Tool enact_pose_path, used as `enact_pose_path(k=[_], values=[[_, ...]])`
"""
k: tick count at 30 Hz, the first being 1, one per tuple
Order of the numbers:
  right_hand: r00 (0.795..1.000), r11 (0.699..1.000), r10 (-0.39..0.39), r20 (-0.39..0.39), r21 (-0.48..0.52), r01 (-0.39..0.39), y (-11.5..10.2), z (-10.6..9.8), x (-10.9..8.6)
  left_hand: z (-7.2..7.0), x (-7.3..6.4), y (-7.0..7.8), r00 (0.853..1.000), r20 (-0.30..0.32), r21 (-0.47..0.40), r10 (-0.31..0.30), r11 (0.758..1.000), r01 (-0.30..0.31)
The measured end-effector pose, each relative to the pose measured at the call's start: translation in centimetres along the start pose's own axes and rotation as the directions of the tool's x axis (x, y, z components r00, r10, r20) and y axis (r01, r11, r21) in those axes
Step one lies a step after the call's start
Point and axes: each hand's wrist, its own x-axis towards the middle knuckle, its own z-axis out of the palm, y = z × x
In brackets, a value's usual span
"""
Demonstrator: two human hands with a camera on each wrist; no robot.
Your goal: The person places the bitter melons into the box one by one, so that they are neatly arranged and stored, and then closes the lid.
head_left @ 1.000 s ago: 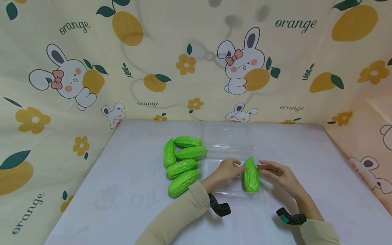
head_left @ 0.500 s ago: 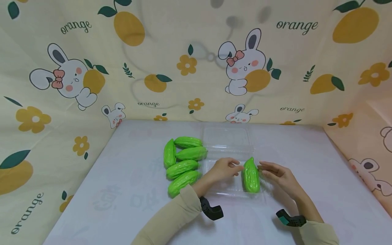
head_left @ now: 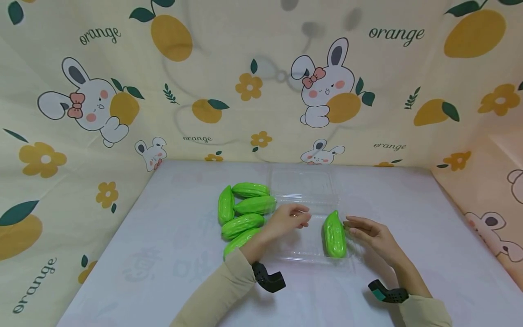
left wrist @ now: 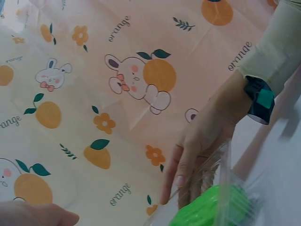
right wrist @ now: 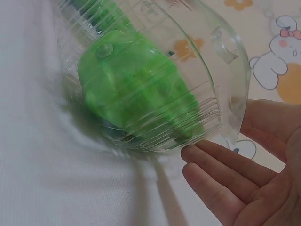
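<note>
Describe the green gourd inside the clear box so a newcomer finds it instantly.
On the white table stands a clear box, opened out. In its near half, beside the right hand, lies a green gourd, tip pointing away. It alone is inside; the five other gourds cluster to the box's left.

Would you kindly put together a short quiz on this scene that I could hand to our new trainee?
1. Counting: how many green gourds lie outside the clear box?
2. True or false: the left hand holds nothing.
3. Choose one. The lid of the box is:
A. shut over the box
B. open, on the far side of the box
C. under the gourds

Key:
1. Five; one more gourd stands or lies inside, toward the box's right side in the head view.
2. True.
3. B.
</note>
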Motion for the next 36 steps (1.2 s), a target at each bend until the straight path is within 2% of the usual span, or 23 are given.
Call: enact_pose_path(k=[4, 11, 19, 27, 30, 33, 36], values=[[1.0, 1.0, 0.005, -0.001, -0.007, -0.005, 0.0, 0.1, 0.0, -0.8, -0.2, -0.2, 1.0, -0.01, -0.034, 0.018, 0.999, -0.018], [1.0, 1.0, 0.001, -0.003, -0.004, -0.001, 0.1, 0.0, 0.0, -2.0, -0.8, -0.1, 0.996, -0.071, -0.083, 0.05, 0.995, -0.055], [1.0, 1.0, 0.018, -0.008, -0.021, -0.018, 0.0, 0.1, -0.1, -2.9, -1.1, -0.6, 0.99, -0.137, -0.105, 0.04, 0.993, -0.055], [1.0, 1.0, -0.008, -0.01, 0.023, 0.008, -0.2, 0.1, -0.1, -3.9, -1.9, -1.5, 0.975, -0.195, -0.103, 0.103, 0.987, -0.125], [1.0, 1.0, -0.012, -0.009, 0.026, 0.012, -0.2, 0.1, -0.1, -4.4, -2.2, -1.8, 0.972, -0.213, -0.105, 0.095, 0.987, -0.12], [1.0, 1.0, 0.007, -0.013, 0.01, -0.007, -0.2, 0.1, -0.1, -4.9, -2.3, -2.1, 0.97, -0.239, -0.113, 0.045, 0.991, -0.074], [0.999, 0.999, 0.031, -0.016, -0.015, -0.031, -0.2, 0.1, -0.1, -5.4, -2.3, -2.6, 0.961, -0.276, -0.088, 0.012, 0.995, -0.038]])
